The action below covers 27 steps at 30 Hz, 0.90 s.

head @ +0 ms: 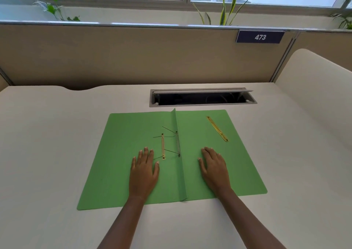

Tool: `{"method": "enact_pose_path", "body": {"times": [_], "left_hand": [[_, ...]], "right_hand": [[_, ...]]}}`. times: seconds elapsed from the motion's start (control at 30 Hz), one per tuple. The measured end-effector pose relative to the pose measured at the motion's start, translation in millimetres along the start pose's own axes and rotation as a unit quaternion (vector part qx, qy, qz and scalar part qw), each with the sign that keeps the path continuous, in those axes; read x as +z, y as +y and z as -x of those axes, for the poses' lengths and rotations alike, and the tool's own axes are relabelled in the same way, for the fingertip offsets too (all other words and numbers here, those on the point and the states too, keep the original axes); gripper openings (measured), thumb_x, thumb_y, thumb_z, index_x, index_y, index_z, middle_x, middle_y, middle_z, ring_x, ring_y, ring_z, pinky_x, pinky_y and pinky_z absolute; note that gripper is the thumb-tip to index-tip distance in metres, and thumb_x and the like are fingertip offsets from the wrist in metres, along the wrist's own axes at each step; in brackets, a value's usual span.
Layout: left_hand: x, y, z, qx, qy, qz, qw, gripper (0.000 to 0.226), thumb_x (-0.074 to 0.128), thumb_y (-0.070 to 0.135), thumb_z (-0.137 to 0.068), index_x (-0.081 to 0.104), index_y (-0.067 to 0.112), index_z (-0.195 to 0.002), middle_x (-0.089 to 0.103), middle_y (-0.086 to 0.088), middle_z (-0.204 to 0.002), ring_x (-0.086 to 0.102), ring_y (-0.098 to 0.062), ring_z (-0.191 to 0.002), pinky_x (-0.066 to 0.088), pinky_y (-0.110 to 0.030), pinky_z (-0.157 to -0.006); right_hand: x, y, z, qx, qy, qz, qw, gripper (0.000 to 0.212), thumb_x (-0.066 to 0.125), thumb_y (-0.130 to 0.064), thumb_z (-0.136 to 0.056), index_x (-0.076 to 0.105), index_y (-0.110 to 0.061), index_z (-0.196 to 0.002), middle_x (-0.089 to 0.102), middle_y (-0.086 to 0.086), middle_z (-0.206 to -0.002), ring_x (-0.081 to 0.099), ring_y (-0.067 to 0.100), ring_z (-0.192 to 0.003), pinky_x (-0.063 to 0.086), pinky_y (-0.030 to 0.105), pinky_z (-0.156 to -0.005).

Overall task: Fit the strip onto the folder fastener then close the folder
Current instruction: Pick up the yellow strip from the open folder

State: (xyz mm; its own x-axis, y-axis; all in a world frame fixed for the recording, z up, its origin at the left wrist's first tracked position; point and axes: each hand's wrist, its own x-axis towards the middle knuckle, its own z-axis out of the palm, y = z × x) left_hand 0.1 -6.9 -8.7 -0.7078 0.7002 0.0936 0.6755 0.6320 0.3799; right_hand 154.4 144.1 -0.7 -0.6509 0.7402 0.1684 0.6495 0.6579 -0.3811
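Observation:
A green folder (118, 153) lies open and flat on the white desk. Near its central fold sits the fastener (163, 147), a gold bar with thin metal prongs sticking up and outward; a grey bar (178, 144) lies right at the fold. A loose gold strip (217, 128) rests diagonally on the right flap, far from both hands. My left hand (144, 170) lies flat on the left flap, just left of the fastener, fingers spread and holding nothing. Flat on the right flap is my right hand (214, 167), also holding nothing.
An open cable slot (202, 97) with a raised grey lid is set into the desk (47, 134) just behind the folder. A beige partition with a sign reading 473 (260, 37) rises at the back. A cream curved panel (314, 81) stands at the right.

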Motion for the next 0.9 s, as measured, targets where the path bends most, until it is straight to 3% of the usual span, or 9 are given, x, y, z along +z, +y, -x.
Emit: {"method": "enact_pose_path", "body": {"times": [0.07,0.23,0.43,0.63,0.73,0.8,0.9], "left_hand": [[-1,1,0,-0.002,0.003,0.007,1.0,0.052,0.035,0.031,-0.098,0.026,0.016,-0.147,0.019,-0.007,-0.159,0.015,-0.02,-0.148,0.008,-0.037,-0.122],[-1,2,1,-0.004,0.008,0.011,1.0,0.051,0.036,0.03,-0.098,0.028,0.016,-0.147,0.02,-0.006,-0.159,0.016,-0.02,-0.148,0.008,-0.036,-0.122],[-1,3,1,-0.005,0.018,0.012,1.0,0.05,0.039,0.028,-0.097,0.033,0.014,-0.145,0.025,-0.007,-0.157,0.02,-0.021,-0.147,0.012,-0.037,-0.122],[-2,4,1,-0.008,0.019,0.014,1.0,0.05,0.037,0.028,-0.098,0.031,0.016,-0.146,0.023,-0.006,-0.158,0.018,-0.019,-0.147,0.009,-0.036,-0.122],[-5,4,1,-0.011,0.022,0.031,0.999,0.049,0.038,0.026,-0.098,0.032,0.016,-0.145,0.023,-0.004,-0.158,0.017,-0.017,-0.147,0.009,-0.034,-0.122],[-7,4,0,-0.015,0.026,0.054,0.998,0.047,0.04,0.023,-0.097,0.036,0.014,-0.144,0.026,-0.005,-0.157,0.02,-0.017,-0.147,0.01,-0.034,-0.122],[-11,5,-1,-0.026,0.034,0.097,0.994,0.045,0.043,0.018,-0.097,0.04,0.01,-0.141,0.033,-0.006,-0.154,0.025,-0.018,-0.145,0.013,-0.034,-0.121]], "right_hand": [[-8,6,-8,0.006,0.039,-0.014,0.999,0.038,0.048,-0.015,-0.092,0.051,-0.002,-0.128,0.058,0.016,-0.128,0.053,0.027,-0.117,0.043,0.038,-0.1],[-32,29,-36,0.093,0.066,0.007,0.994,0.032,0.047,-0.008,-0.092,0.054,0.004,-0.122,0.059,0.022,-0.117,0.055,0.033,-0.104,0.05,0.043,-0.088],[-46,46,-64,0.169,0.029,0.022,0.985,0.027,0.051,-0.015,-0.092,0.061,0.008,-0.104,0.056,0.025,-0.111,0.051,0.036,-0.102,0.048,0.044,-0.08],[-52,42,-83,0.197,-0.013,0.015,0.98,0.024,0.058,-0.012,-0.089,0.063,0.008,-0.101,0.06,0.025,-0.105,0.057,0.038,-0.097,0.05,0.043,-0.078],[-56,43,-92,0.237,-0.047,-0.035,0.97,0.016,0.057,-0.009,-0.087,0.062,0.006,-0.084,0.06,0.023,-0.093,0.057,0.032,-0.088,0.047,0.037,-0.07],[-59,45,-95,0.268,-0.059,-0.093,0.957,0.022,0.056,-0.006,-0.085,0.048,-0.003,-0.064,0.052,0.018,-0.081,0.049,0.026,-0.077,0.038,0.03,-0.058],[-61,46,-95,0.282,-0.056,-0.172,0.942,0.019,0.053,0.001,-0.083,0.049,-0.004,-0.065,0.049,0.013,-0.072,0.046,0.022,-0.07,0.035,0.027,-0.057]]}}
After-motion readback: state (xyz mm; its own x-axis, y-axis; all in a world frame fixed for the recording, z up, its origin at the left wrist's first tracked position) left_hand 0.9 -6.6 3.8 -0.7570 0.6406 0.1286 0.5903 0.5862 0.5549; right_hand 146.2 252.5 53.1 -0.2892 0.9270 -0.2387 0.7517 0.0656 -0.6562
